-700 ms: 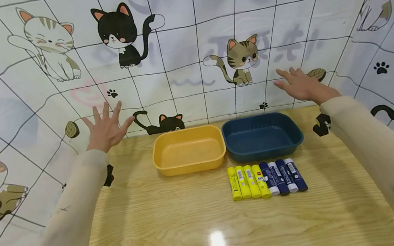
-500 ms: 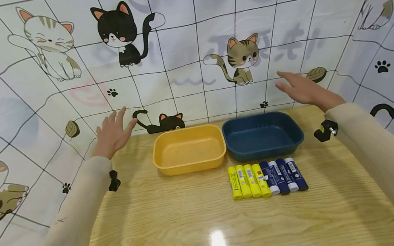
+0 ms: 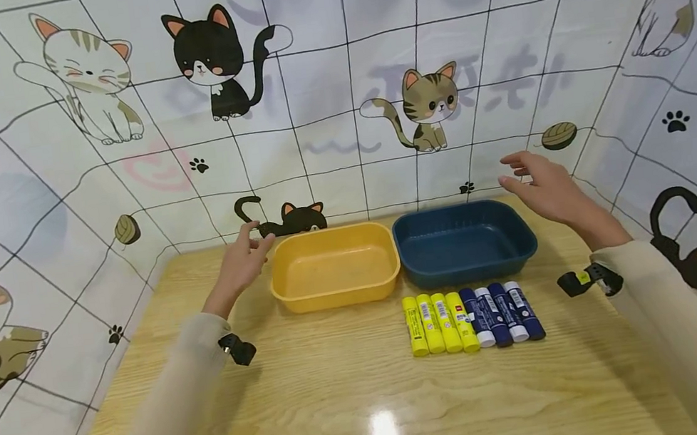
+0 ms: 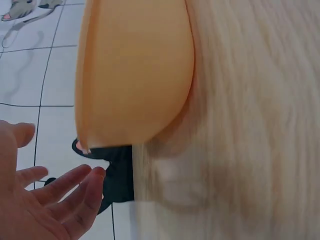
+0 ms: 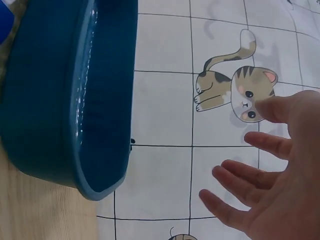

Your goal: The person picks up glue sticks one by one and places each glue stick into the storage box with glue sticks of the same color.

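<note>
My left hand [image 3: 240, 262] is held just left of the yellow basin [image 3: 338, 298], its fingers relaxed and holding nothing. In the left wrist view the fingers [image 4: 75, 200] spread beside the basin's end. My right hand [image 3: 545, 188] hovers behind and right of the dark blue basin [image 3: 467, 272], also holding nothing. The right wrist view shows its loosely bent fingers [image 5: 235, 187] apart from the blue basin's rim. In front of the blue basin lies a row of glue sticks: several yellow ones [image 3: 438, 322] on the left, several navy and white ones [image 3: 501, 313] on the right.
The two basins stand side by side near the back of the wooden table [image 3: 317, 393]. A white cloth wall [image 3: 334, 90] with black grid lines and cartoon cats encloses the back and sides. Each wrist carries a small black camera mount [image 3: 237, 348].
My left hand has come down and right toward the yellow basin, its spread fingers relaxing. My right hand has dropped slightly toward the blue basin. The basins and glue sticks have stayed put.
</note>
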The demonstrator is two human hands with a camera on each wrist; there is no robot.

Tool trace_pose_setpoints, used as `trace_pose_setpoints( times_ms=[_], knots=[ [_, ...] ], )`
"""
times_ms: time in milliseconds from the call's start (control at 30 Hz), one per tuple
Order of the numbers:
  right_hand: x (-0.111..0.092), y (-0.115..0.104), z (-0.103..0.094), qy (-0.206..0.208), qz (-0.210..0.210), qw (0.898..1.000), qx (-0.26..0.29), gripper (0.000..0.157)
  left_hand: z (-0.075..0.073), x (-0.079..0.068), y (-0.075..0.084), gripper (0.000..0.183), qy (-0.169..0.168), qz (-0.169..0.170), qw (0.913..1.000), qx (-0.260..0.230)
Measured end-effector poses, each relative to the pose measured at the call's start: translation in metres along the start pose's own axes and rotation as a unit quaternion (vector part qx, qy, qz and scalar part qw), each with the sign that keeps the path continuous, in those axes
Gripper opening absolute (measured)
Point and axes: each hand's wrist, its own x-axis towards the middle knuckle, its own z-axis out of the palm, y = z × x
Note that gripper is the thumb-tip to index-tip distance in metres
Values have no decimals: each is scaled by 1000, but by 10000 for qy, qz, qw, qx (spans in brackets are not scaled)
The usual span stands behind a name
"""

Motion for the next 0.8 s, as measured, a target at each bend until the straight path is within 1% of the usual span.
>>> trace_pose_setpoints(
  times_ms=[100,167,300,367,433,500,633,733,800],
  knots=[
    [-13,-2,4,457,-189,9987,77,51,10,-7,0,69,-125,-117,9992,-365],
    [-23,-4,6,605,-193,9979,121,47,16,-12,0,64,-162,-220,9982,-541],
    [-42,-5,8,607,-122,9980,148,41,25,-19,-1,61,-163,-583,9948,-813],
    [-51,-5,8,490,-183,9984,198,36,29,-21,-3,62,-168,-745,9931,-893],
    [-59,-5,8,322,-268,9990,182,29,32,-23,-6,62,-194,-833,9921,-916],
    [-67,-4,9,66,-315,9992,257,25,34,-24,-8,61,-199,-862,9917,-929],
    [-78,-1,13,-692,-307,9966,318,24,38,-26,-9,57,-164,-905,9912,-952],
    [-82,2,16,-1397,-157,9893,391,23,41,-27,-8,56,-84,-933,9906,-1000],
    [-84,3,19,-1921,79,9803,457,25,43,-27,-8,54,-41,-987,9895,-1055]
  ],
)
